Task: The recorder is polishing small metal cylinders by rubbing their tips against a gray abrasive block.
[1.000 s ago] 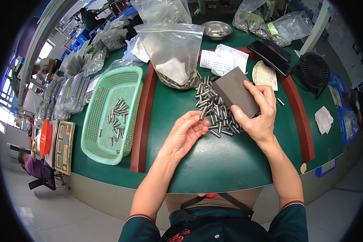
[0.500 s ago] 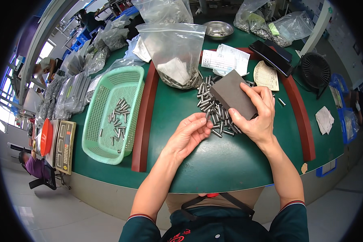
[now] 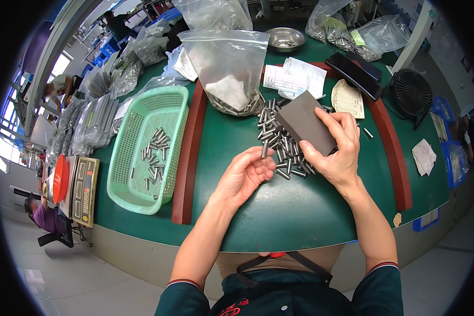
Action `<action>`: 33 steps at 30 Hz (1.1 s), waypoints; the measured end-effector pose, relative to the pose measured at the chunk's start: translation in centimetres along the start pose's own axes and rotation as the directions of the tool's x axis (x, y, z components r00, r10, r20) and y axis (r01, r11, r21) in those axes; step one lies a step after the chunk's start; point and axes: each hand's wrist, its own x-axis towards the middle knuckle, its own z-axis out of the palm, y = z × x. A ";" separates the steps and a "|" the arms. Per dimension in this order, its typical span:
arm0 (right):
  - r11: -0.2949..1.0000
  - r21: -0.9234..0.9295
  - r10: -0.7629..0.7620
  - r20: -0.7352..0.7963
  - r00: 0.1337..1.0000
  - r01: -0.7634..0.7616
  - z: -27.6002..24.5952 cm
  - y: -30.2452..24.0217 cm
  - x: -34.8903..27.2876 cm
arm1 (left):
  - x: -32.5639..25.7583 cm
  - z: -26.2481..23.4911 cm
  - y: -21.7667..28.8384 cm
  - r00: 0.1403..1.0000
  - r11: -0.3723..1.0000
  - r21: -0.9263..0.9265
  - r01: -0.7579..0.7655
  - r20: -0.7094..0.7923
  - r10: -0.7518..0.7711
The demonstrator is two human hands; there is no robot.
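Observation:
Between the thumb and fingers of my left hand (image 3: pixel 246 173) is a small metal pin (image 3: pixel 265 149), held nearly upright at the near left edge of a pile. My right hand (image 3: pixel 336 149) grips a dark grey-brown rectangular block (image 3: pixel 306 122), tilted over the pile and hiding part of it. The pile of shiny metal pins (image 3: pixel 285 150) lies loose on the green tabletop. One single pin (image 3: pixel 368 133) lies apart, right of my right hand. Left of my hands, a light green perforated basket (image 3: pixel 122 181) contains several similar pins (image 3: pixel 156 152).
Dark red wooden strips (image 3: pixel 188 174) frame the work area. Behind the pile stand a clear plastic bag (image 3: pixel 224 58) of parts and a metal bowl (image 3: pixel 285 39). Papers (image 3: pixel 300 77), a black phone (image 3: pixel 354 75) and a small fan (image 3: pixel 412 92) are at right. A scale (image 3: pixel 84 192) stands far left.
My left hand has shifted slightly left with the pin, which now stands more upright and shows more of its length. My right hand and the block have barely moved.

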 end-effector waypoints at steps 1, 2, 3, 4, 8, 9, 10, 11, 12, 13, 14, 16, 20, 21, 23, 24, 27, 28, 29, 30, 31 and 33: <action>1.000 -0.001 -0.003 -0.001 1.000 0.003 0.0 0.0 0.0 | 0.0 0.0 0.0 1.000 1.000 -0.005 0.002 0.000 -0.002; 1.000 -0.001 -0.003 0.000 1.000 0.003 0.0 0.0 0.0 | 0.0 0.0 0.0 1.000 1.000 -0.005 0.001 -0.001 -0.001; 1.000 0.004 -0.011 0.002 1.000 0.011 0.0 0.0 0.0 | 0.0 -0.1 0.1 1.000 1.000 0.003 0.001 0.003 -0.001; 1.000 0.008 -0.020 0.005 1.000 0.020 0.0 -0.1 0.0 | 0.0 -0.1 0.1 1.000 1.000 0.011 0.000 0.006 0.000; 0.995 -0.010 -0.097 0.049 0.994 0.097 -0.2 -0.3 -0.1 | -0.1 0.5 0.2 1.000 1.000 0.024 0.000 -0.008 0.000; 0.995 -0.008 -0.097 0.049 0.994 0.097 -0.1 -0.4 -0.1 | -0.1 0.5 0.2 1.000 1.000 0.023 -0.004 -0.013 0.004; 0.990 0.012 -0.138 0.058 0.989 0.137 -0.1 -0.5 -0.1 | -0.2 0.5 0.2 1.000 1.000 0.023 -0.007 -0.019 0.007; 0.984 0.031 -0.179 0.066 0.982 0.177 -0.1 -0.5 -0.1 | -0.2 0.4 0.2 1.000 1.000 0.022 -0.007 -0.019 0.008; 0.980 0.043 -0.195 0.083 0.977 0.192 -0.2 -0.6 -0.1 | -0.2 0.4 0.2 1.000 1.000 0.021 -0.010 -0.022 0.011; 0.980 0.044 -0.196 0.083 0.977 0.193 -0.4 -0.8 -0.1 | -0.2 0.4 0.2 1.000 1.000 0.020 -0.013 -0.025 0.014; 0.975 0.048 -0.222 0.119 0.968 0.218 -0.5 -0.9 -0.1 | -0.2 0.1 0.1 1.000 1.000 0.020 -0.014 -0.025 0.015; 0.968 0.066 -0.248 0.130 0.960 0.241 -0.2 -0.7 -0.3 | 0.0 -0.3 -0.4 0.999 0.987 -0.159 0.030 0.044 -0.023; 0.959 0.073 -0.280 0.075 0.957 0.275 0.9 -1.6 -0.3 | -0.2 0.3 -0.6 0.998 0.988 -0.139 0.069 0.016 -0.068; 0.957 0.079 -0.286 0.099 0.953 0.279 0.6 -1.7 -0.1 | -0.3 0.0 -0.3 0.997 0.984 -0.169 0.062 0.046 -0.055; 0.954 0.096 -0.294 0.145 0.945 0.282 -0.2 -1.3 -0.1 | -0.4 -0.2 0.2 0.995 0.975 -0.212 0.073 0.087 -0.055; 0.953 0.099 -0.297 0.150 0.943 0.285 -0.1 -1.2 -0.1 | -0.3 0.1 0.0 0.995 0.974 -0.217 0.068 0.084 -0.051; 0.954 0.067 -0.297 0.080 0.952 0.292 0.9 -1.7 0.0 | -0.4 1.8 -0.7 0.992 0.985 -0.136 0.103 -0.061 -0.112; 0.955 0.065 -0.294 0.082 0.952 0.289 0.8 -1.7 0.0 | -0.5 1.5 -0.6 0.991 0.985 -0.137 0.107 -0.061 -0.116; 0.956 0.075 -0.290 0.102 0.952 0.283 0.4 -1.7 0.0 | -0.6 1.1 -0.3 0.997 0.983 -0.164 0.083 0.010 -0.082; 0.956 0.083 -0.290 0.116 0.950 0.281 0.2 -1.6 0.1 | -0.7 0.7 0.2 0.996 0.981 -0.188 0.057 0.083 -0.042; 0.961 0.113 -0.266 0.122 0.956 0.253 -0.1 -1.1 -0.3 | -0.6 0.1 0.5 0.986 0.977 -0.199 0.073 0.163 -0.041; 0.956 0.106 -0.285 0.096 0.954 0.274 0.4 -1.0 -0.2 | -0.4 0.4 0.3 0.991 0.986 -0.142 0.082 0.119 -0.065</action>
